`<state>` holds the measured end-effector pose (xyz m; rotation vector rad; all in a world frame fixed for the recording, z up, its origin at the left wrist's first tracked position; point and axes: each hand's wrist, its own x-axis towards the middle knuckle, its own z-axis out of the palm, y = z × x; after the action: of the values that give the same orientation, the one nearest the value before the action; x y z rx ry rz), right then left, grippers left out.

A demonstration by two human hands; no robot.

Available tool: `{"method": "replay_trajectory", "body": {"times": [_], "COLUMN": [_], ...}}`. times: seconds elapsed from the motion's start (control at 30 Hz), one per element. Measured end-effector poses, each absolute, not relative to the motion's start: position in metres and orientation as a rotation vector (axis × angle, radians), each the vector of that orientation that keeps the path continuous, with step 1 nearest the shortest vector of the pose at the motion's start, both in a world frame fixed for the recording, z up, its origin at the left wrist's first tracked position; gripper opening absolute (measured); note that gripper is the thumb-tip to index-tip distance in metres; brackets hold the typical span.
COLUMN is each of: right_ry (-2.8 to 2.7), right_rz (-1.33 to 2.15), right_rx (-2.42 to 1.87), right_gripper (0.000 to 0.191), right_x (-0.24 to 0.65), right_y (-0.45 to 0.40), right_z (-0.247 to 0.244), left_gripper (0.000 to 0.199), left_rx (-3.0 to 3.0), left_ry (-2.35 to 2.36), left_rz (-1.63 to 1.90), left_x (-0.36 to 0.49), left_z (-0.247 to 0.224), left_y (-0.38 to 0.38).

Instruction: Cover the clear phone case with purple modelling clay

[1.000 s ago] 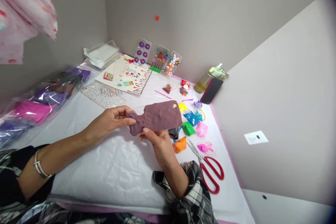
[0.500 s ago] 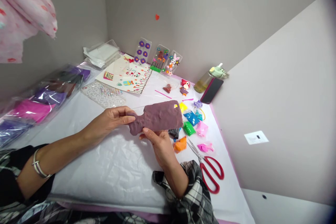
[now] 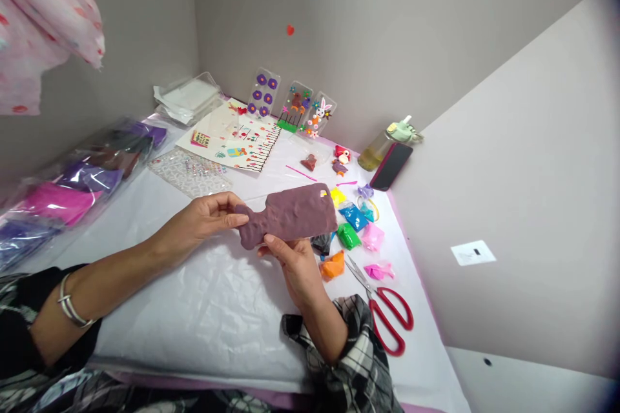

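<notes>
A lumpy brown-purple clay slab (image 3: 300,213) is held above the table, broad on the right and narrowing to a neck with a wider, lobed end on the left. Near its upper right corner is a small hole. My left hand (image 3: 216,214) pinches the lobed end between thumb and fingers. From below, my right hand (image 3: 290,264) grips the lower edge, thumb on the front and the other fingers mostly hidden behind. A thin clear edge shows along the slab's top left; what it belongs to I cannot tell.
Right of the slab lie red-handled scissors (image 3: 387,319) and several clay packets, among them a green one (image 3: 349,236). Behind stand a bottle (image 3: 380,148), a phone (image 3: 391,166) and decorated clear cases (image 3: 264,93). A drawn-on sheet (image 3: 217,148) and bagged clay (image 3: 62,203) lie left.
Almost nothing differs. The clay slab has tilted very slightly, and both hands keep the same hold on it.
</notes>
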<state>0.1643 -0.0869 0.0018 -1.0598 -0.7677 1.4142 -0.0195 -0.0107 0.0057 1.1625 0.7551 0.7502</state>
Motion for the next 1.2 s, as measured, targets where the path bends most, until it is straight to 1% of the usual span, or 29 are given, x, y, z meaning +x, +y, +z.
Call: {"method": "replay_trajectory", "body": {"times": [0.13,0.37,0.5,0.83,1.03,1.2], "right_ry": [-0.756,-0.746,-0.747,-0.724,-0.723,-0.651], "right_rz": [1.419,1.408,1.401,1.415,1.423,1.477], "right_rx": [-1.065,-1.087,-1.083,-1.045,-1.058,-1.014], "right_gripper": [0.022,0.02,0.016,0.013,0.013,0.013], "right_x": [0.1643,0.1633,0.1632,0.1641,0.1635,0.1654], "right_y": [-0.0874,-0.0878,-0.0876,-0.0864,-0.0871,-0.0871], "right_z": [0.0024,0.0022,0.0042,0.0068,0.0086,0.0087], "left_gripper": [0.016,0.024,0.014,0.017,0.017,0.021], "left_rx": [1.201,1.235,1.193,1.245,1.288,1.236], "left_ry": [0.791,0.791,0.759,0.719,0.741,0.671], "left_rz": [0.772,0.758,0.769,0.677,0.712,0.643], "left_x": [-0.0211,-0.0211,-0.0191,-0.0206,-0.0215,-0.0225], "left_z": [0.0062,0.0078,0.0067,-0.0013,0.0006,0.0061], "left_y": [-0.0118,-0.0108,-0.0097,-0.0067,-0.0095,-0.0078]}}
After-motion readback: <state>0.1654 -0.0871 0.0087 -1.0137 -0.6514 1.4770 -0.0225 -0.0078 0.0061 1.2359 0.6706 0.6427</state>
